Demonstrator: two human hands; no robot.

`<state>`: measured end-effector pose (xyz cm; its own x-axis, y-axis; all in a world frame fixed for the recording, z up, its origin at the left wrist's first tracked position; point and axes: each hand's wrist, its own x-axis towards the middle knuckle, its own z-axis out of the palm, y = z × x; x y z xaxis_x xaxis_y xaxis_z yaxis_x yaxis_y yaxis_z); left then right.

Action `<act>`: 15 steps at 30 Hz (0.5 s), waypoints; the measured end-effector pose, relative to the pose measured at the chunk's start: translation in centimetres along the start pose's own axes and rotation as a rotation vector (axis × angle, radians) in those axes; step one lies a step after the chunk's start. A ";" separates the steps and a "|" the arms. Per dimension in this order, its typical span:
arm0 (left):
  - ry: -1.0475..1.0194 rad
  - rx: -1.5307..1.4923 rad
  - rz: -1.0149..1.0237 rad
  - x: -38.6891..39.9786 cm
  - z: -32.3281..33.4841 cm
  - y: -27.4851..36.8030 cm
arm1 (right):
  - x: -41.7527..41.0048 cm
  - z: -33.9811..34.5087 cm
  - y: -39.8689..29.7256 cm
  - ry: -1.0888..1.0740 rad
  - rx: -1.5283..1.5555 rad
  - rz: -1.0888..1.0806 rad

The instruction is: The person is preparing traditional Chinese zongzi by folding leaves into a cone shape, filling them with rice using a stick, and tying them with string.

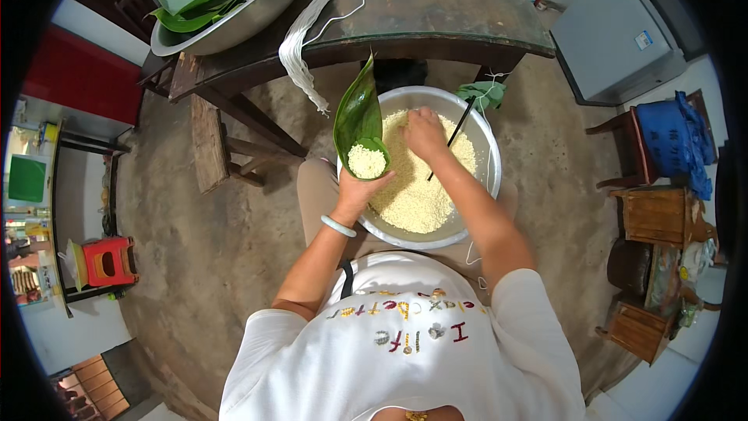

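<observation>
My left hand (357, 192) holds a green leaf cone (360, 111) from below; its long tip points up towards the table, and pale grains of rice (366, 161) fill its mouth. A wide metal basin (494, 172) on my lap contains a heap of similar grains (423, 210). My right hand (423, 131) reaches into the far side of the heap, fingers bent down; whether it grips any grains is hidden. Just right of that hand, a dark thin stick (460, 124) stands slanted in the grains. Folded leaves with white string (482, 93) hang at the basin's far right rim.
Ahead is a dark wooden table (421, 44) with a hank of white string (298, 41) over its edge. A metal bowl of long green leaves (245, 14) sits at its left. A wooden bench (208, 146) stands below left; a chair with a blue bag (672, 134) is at right.
</observation>
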<state>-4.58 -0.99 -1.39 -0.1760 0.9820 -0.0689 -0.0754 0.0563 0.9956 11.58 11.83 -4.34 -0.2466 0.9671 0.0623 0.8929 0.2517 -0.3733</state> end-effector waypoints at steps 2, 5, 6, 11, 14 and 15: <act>0.015 -0.016 0.039 0.0 -0.1 -0.2 | -0.9 0.2 -2.1 -0.045 -0.023 -0.038; 0.005 -0.049 0.057 0.0 0.1 0.6 | -3.9 0.1 -3.1 -0.113 -0.015 -0.194; 0.005 -0.051 0.057 0.0 0.1 0.5 | -5.1 -0.3 -3.4 -0.200 -0.034 -0.325; -0.003 -0.041 -0.029 0.3 0.0 -0.3 | -11.8 -0.5 -1.8 -0.286 0.006 -0.645; 0.004 -0.042 0.009 0.3 0.0 -0.7 | -13.2 -0.5 -0.8 -0.342 0.120 -0.658; 0.003 -0.068 0.008 0.3 0.1 -0.6 | -13.3 -0.2 -0.1 -0.341 0.117 -0.658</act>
<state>-4.46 -0.65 -1.97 -0.1801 0.9817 -0.0613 -0.1400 0.0361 0.9895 14.82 -1.07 -4.96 -0.8356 0.5488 0.0232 0.4800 0.7502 -0.4548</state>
